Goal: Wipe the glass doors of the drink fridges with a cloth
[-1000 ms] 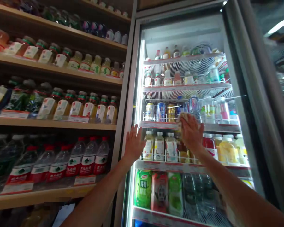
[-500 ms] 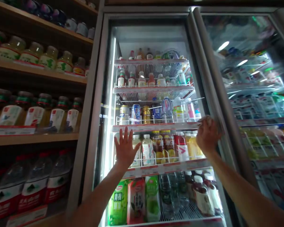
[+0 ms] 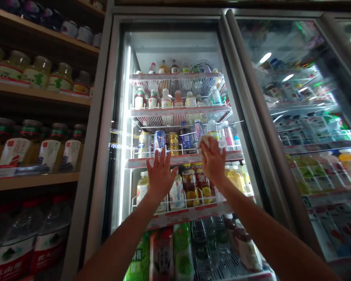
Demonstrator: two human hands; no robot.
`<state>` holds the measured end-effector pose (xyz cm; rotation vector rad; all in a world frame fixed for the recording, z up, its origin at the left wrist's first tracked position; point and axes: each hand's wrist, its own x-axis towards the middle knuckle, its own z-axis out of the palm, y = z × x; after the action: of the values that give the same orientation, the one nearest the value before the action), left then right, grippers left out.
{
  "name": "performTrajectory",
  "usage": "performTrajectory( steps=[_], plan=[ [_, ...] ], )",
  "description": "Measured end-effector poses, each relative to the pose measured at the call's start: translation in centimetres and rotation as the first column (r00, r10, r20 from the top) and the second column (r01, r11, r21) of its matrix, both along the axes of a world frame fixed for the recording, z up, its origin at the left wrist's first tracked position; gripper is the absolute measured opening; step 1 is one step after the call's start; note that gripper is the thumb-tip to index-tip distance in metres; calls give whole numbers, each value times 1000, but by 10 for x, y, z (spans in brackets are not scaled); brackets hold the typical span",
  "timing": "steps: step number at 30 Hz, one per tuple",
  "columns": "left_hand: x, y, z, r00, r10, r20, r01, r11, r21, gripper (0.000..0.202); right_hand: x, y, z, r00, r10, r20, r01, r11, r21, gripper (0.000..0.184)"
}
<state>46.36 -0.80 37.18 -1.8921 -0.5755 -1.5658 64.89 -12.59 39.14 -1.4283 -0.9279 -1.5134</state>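
Observation:
My left hand [image 3: 161,176] is spread flat, palm forward, at the glass door [image 3: 172,43] of a lit drinks fridge, in front of the shelf edge below the cans. It holds nothing. To its right, my right hand [image 3: 215,163] is closed on a crumpled pale cloth [image 3: 205,141], which lies at the glass before the can and bottle shelf. Its fingers partly hide the cloth. Behind the glass are a blue can [image 3: 159,139], a gold can [image 3: 173,143] and dark tea bottles [image 3: 190,181], partly covered by my hands.
A metal door frame [image 3: 245,93] runs down the right side, with a second glass-fronted fridge [image 3: 312,148] beyond it. On the left, wooden shelves [image 3: 41,180] hold juice bottles [image 3: 16,144] and large water bottles [image 3: 51,230]. Green and red drink cartons [image 3: 161,253] stand low in the fridge.
My right hand has swept left across the glass with the cloth, from near the right frame to close beside my left hand. My left hand stays spread. The view has shifted slightly right.

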Motion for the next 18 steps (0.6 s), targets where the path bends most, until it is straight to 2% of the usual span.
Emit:
performTrajectory(
  steps=[2,3,7,8,10,12,14,16,18],
  plan=[
    [3,0,6,1000,6,12,-6,1000,7,54,-10,6,2,990,9,142,7,994,-111,45],
    [4,0,8,1000,5,8,-5,1000,16,54,-7,4,4,991,4,133,11,994,-107,44],
    [4,1,9,1000,-25,-15,26,999,45,52,37,-25,28,978,-4,-207,40,985,167,43],
    [8,-1,10,999,-46,-14,47,998,51,51,45,-29,36,966,5,-257,51,976,211,44],
    [20,-10,19,992,-122,-24,124,990,70,51,47,-27,48,972,5,-235,44,979,201,45],
    [38,-26,36,967,-247,-65,252,963,97,50,33,-13,55,994,-3,-113,16,993,118,45],
    [58,-46,58,911,-393,-126,406,908,100,50,17,2,57,1000,8,6,-8,999,45,46],
    [79,-66,81,840,-515,-170,529,847,48,50,9,11,58,999,17,49,-18,1000,15,50],
    [99,-82,100,802,-572,-173,574,818,-46,52,10,11,57,998,-1,69,2,1000,-18,54]
  ],
)
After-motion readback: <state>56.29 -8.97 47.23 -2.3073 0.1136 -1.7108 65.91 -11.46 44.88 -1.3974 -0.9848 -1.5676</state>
